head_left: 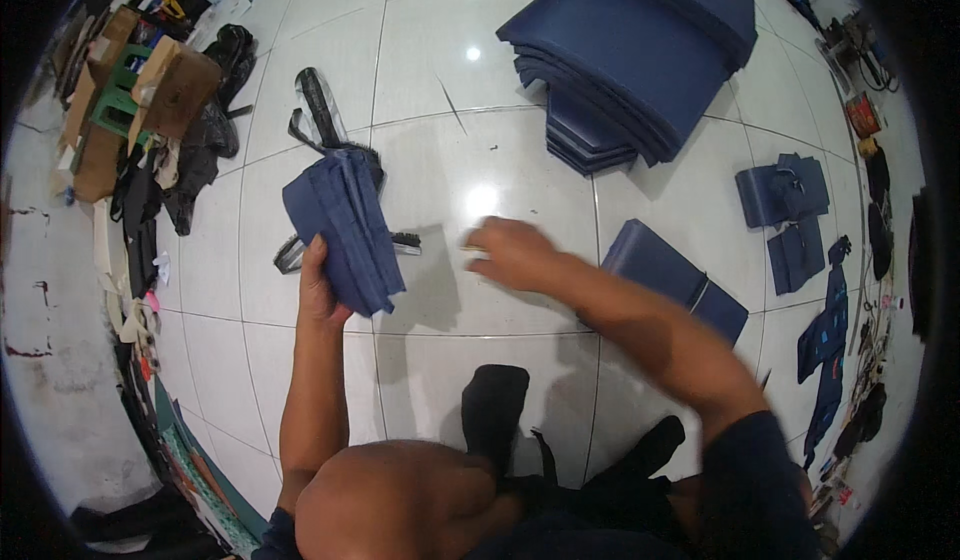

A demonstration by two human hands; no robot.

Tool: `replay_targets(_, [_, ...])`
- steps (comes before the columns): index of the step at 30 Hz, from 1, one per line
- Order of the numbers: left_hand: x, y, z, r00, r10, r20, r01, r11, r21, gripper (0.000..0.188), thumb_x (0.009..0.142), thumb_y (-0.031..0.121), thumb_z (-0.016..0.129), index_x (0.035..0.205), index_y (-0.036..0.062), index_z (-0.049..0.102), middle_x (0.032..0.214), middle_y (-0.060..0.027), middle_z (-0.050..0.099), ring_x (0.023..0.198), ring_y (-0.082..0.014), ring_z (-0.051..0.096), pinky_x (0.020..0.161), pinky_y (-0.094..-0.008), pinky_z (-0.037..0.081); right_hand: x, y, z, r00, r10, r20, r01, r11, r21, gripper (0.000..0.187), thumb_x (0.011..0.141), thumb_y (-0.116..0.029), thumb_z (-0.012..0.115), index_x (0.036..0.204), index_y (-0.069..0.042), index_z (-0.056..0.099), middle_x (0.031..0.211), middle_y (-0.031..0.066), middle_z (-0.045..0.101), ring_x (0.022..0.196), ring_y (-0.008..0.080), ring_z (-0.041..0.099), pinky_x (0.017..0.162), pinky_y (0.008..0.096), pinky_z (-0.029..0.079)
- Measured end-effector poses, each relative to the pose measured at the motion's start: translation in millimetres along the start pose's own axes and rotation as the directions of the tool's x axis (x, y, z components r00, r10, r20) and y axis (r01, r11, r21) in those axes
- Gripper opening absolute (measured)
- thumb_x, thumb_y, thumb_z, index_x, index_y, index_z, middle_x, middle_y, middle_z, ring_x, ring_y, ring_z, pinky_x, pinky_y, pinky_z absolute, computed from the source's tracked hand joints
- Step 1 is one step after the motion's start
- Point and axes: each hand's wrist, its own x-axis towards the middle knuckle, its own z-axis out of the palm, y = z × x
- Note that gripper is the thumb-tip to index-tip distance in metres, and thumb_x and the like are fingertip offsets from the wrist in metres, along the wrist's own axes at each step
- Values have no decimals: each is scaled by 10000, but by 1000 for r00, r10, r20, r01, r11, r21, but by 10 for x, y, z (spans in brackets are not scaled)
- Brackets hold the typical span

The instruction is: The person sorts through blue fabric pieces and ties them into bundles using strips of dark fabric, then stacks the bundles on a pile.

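My left hand [320, 285] grips a stack of navy blue sheet pieces [345, 230] by its near edge, thumb on top. The pieces lie loosely fanned, with uneven ends. Partly beneath the stack are black zip-like strips [318, 105] in clear wrapping on the floor. To the right, over bare tile, my right hand [515, 255] is held in the air with its fingers loosely bent and a little apart. Nothing shows in it. A folded navy bundle with a thin band [665, 275] lies partly behind my right forearm.
A large pile of navy sheets [640, 50] stands at the far right. Smaller tied navy bundles [785, 195] lie at the right. Cardboard boxes [175, 85], a green crate [120, 95] and black bags line the left wall. Clutter runs along the right wall. My foot [492, 400] is near the middle.
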Motion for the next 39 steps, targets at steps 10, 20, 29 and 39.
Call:
replay_targets(10, [247,-269,-261,968,-222,118,229,972,-50,851,749,429,832,1354,-58,483,1207,-194,651,1059,-315,675,927,-445,572,526,-220,948,977,131,-166,-60,925,376,221,877,-115,629,1092,-68,642,981,170,670,891,353,673,797,434,548])
replay_targets(20, [573,-1427,991,468,-718,515,787,604,128,892,719,367,881,1378,-62,459,1215,-190,647,1070,-300,674,917,-430,576,-1366,425,-916,829,513,-222,-352,787,507,174,913,-155,661,1006,-13,701,811,108,688,753,155,622,703,333,501])
replay_targets(29, [635,-1463,2533,232,-909,347,446,416,792,820,825,354,756,1446,-18,371,1252,-208,585,1083,-270,649,907,-378,563,-3415,61,-1126,686,723,-83,-603,628,492,218,955,-268,674,1004,-58,710,819,75,671,734,161,619,678,342,499])
replay_targets(39, [59,-2105,3913,196,-980,35,-413,-50,910,841,740,390,832,1360,-61,485,1261,-245,612,1058,-316,657,954,-393,510,-4071,-109,-502,862,70,-502,-256,915,-311,93,836,-128,695,911,-88,657,869,32,602,788,210,633,552,311,546])
